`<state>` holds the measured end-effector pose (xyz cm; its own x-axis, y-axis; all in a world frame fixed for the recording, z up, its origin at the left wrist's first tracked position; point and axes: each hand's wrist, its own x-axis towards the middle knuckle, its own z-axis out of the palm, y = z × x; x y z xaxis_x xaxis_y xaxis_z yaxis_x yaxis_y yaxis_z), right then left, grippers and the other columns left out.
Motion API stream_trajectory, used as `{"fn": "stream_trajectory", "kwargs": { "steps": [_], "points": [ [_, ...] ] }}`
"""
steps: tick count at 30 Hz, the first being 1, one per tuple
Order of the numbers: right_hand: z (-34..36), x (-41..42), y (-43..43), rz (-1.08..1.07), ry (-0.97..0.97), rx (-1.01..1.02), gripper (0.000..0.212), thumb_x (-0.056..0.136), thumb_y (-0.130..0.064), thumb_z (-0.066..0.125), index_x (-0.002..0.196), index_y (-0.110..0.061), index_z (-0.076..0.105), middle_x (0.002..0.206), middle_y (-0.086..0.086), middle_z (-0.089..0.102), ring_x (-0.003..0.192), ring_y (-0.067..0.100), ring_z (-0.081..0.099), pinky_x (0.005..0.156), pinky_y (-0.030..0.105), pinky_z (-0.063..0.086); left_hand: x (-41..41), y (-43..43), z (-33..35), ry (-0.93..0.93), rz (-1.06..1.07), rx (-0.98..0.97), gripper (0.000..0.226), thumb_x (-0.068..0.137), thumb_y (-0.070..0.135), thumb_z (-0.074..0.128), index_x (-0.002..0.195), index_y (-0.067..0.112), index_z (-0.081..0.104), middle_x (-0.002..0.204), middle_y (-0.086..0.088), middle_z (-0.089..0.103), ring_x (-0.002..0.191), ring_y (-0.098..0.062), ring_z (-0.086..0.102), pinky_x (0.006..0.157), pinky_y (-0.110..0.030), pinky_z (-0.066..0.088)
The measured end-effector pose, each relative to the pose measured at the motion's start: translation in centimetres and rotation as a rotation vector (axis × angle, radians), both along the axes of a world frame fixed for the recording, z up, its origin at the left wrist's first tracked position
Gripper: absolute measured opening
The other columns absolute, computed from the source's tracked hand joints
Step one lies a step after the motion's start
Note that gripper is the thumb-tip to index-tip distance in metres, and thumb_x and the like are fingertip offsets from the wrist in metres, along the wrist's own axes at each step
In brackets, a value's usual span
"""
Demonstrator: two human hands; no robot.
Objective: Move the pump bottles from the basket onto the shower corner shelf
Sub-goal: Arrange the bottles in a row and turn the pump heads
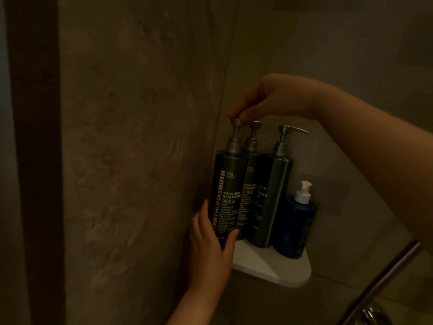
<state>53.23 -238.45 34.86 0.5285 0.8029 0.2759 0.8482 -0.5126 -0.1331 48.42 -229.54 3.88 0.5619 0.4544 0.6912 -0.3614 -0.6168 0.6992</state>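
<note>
Beside the held shampoo bottle (226,195), conditioner bottle (249,191) touches it.

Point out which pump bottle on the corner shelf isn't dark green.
The small blue bottle with the white pump, at the right end of the corner shelf. The three tall bottles beside it are dark green with metal pumps.

We read "PETERTHOMASROTH", "HAIR CARE" and "MEGA-RICH SHAMPOO" on the front dark bottle (228,198), part of "MEGA-RICH CONDITIONER" on the second dark bottle (249,195), and no legible words on the blue bottle (295,227)
</note>
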Motion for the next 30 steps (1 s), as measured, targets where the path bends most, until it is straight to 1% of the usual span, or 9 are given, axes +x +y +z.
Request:
{"fn": "stream_trajectory", "kwargs": {
  "steps": [6, 9, 12, 14, 17, 20, 22, 25, 30],
  "points": [
    [0.6, -0.2, 0.5, -0.036, -0.042, -0.047, 0.015, 0.081, -0.03, 0.07, 0.091, -0.041, 0.071, 0.092, -0.014, 0.072, 0.093, 0.003, 0.063, 0.08, 0.018, 0.044, 0.2, -0.1, 0.0, -0.019, 0.017, 0.011, 0.082, 0.082, 0.045, 0.059, 0.141, 0.041, 0.002, 0.143, 0.006, 0.025, 0.125, -0.003, 0.028, 0.1, -0.024, 0.03],
    [0.7, -0.2, 0.9, -0.067, -0.041, -0.034, 0.014, 0.079, -0.033, 0.072, 0.092, -0.031, 0.074, 0.085, -0.013, 0.072, 0.084, 0.0, 0.065, 0.065, 0.012, 0.044, 0.3, -0.1, 0.0, -0.015, 0.022, 0.02, 0.083, 0.081, 0.047, 0.058, 0.144, 0.038, 0.004, 0.143, 0.006, 0.024, 0.124, -0.002, 0.028, 0.099, -0.025, 0.031],
    [0.5, -0.1, 1.3, -0.099, -0.061, -0.02, 0.01, 0.077, -0.038, 0.073, 0.073, -0.029, 0.071, 0.058, -0.019, 0.067, 0.058, -0.011, 0.06, 0.048, 0.003, 0.04, 0.4, 0.0, -0.1, -0.014, 0.032, 0.025, 0.083, 0.081, 0.047, 0.058, 0.145, 0.036, 0.005, 0.143, 0.006, 0.025, 0.124, -0.003, 0.028, 0.099, -0.024, 0.031],
    [0.4, -0.1, 1.5, -0.122, -0.071, -0.01, 0.016, 0.076, -0.041, 0.073, 0.072, -0.026, 0.07, 0.059, -0.016, 0.066, 0.055, -0.008, 0.06, 0.046, 0.005, 0.04, 0.4, 0.0, -0.2, -0.017, 0.038, 0.03, 0.084, 0.081, 0.047, 0.058, 0.145, 0.036, 0.005, 0.143, 0.006, 0.025, 0.124, -0.002, 0.028, 0.098, -0.024, 0.03],
    [0.2, -0.1, 1.4, -0.143, -0.093, -0.025, 0.028, 0.076, -0.047, 0.07, 0.078, -0.019, 0.072, 0.069, -0.008, 0.067, 0.064, 0.001, 0.06, 0.057, 0.016, 0.041, 0.4, 0.0, -0.2, -0.021, 0.042, 0.039, 0.084, 0.081, 0.047, 0.059, 0.143, 0.039, 0.003, 0.142, 0.007, 0.025, 0.123, 0.0, 0.027, 0.098, -0.022, 0.03],
    [-0.2, -0.2, 0.7, -0.087, -0.142, -0.026, 0.028, 0.083, -0.05, 0.061, 0.087, -0.025, 0.073, 0.074, -0.009, 0.068, 0.068, 0.001, 0.061, 0.063, 0.02, 0.041, 0.3, 0.1, -0.1, -0.031, 0.037, 0.053, 0.084, 0.081, 0.046, 0.059, 0.141, 0.041, 0.0, 0.142, 0.006, 0.024, 0.123, 0.0, 0.026, 0.098, -0.022, 0.029],
    [-0.4, -0.3, 0.1, 0.01, -0.075, 0.058, 0.015, 0.091, -0.033, 0.057, 0.099, -0.031, 0.07, 0.086, -0.016, 0.07, 0.079, -0.005, 0.065, 0.069, 0.016, 0.047, 0.3, 0.2, 0.0, -0.038, 0.026, 0.044, 0.084, 0.081, 0.044, 0.061, 0.139, 0.043, 0.0, 0.142, 0.007, 0.025, 0.123, 0.001, 0.026, 0.098, -0.022, 0.029],
    [-0.5, 0.0, -1.0, 0.093, -0.007, 0.113, 0.028, 0.089, -0.007, 0.06, 0.107, -0.027, 0.068, 0.097, -0.019, 0.071, 0.095, -0.001, 0.066, 0.087, 0.018, 0.049, 0.3, 0.3, 0.0, -0.045, 0.015, 0.023, 0.084, 0.081, 0.042, 0.063, 0.138, 0.044, 0.002, 0.142, 0.007, 0.026, 0.123, 0.0, 0.028, 0.098, -0.021, 0.029],
    [-0.8, -0.1, -1.4, 0.091, -0.016, 0.039, 0.036, 0.085, -0.006, 0.064, 0.103, -0.037, 0.068, 0.103, -0.008, 0.073, 0.096, 0.006, 0.067, 0.095, 0.027, 0.048, 0.4, 0.1, -0.1, -0.061, 0.038, 0.033, 0.083, 0.081, 0.043, 0.062, 0.14, 0.041, 0.003, 0.141, 0.006, 0.027, 0.122, 0.001, 0.027, 0.098, -0.02, 0.027]
  ]
}}
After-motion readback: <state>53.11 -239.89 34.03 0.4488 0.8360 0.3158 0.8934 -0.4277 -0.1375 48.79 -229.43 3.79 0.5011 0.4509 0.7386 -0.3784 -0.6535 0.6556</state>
